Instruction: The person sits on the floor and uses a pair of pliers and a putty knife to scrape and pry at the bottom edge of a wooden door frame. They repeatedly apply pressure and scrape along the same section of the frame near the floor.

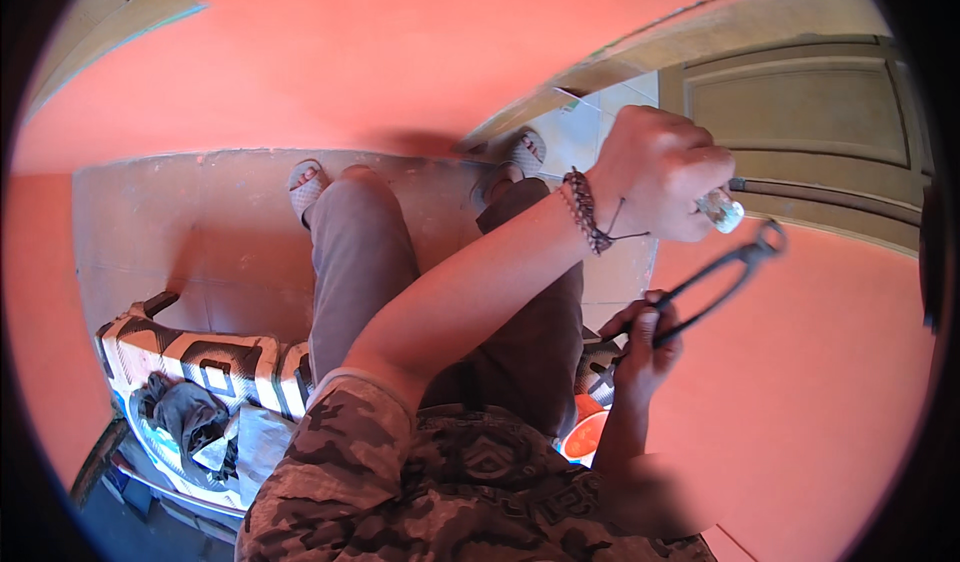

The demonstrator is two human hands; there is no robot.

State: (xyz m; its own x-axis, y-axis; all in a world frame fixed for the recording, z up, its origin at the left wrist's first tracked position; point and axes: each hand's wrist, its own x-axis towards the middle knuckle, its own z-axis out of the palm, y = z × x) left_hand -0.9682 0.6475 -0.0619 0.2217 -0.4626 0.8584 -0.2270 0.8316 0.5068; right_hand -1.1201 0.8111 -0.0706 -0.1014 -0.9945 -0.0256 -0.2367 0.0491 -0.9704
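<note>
My left hand (665,172) reaches across to the right, its fingers wrapped in a fist around a worn tool handle. The handle's chipped, whitish end (722,212) sticks out below the fist; the rest of the tool is hidden. Lower down, my right hand (648,342) grips a pair of dark metal pincers (708,284) by the handles. Their rounded jaws (770,239) point up and to the right, just below the whitish handle end, and appear apart from it.
Left of my legs stands a seat with a black-and-white patterned cover (225,357), with dark cloth (185,417) on it. By my right side is an orange container (587,434). A pink wall (820,362) rises on the right, below a wooden door (800,112).
</note>
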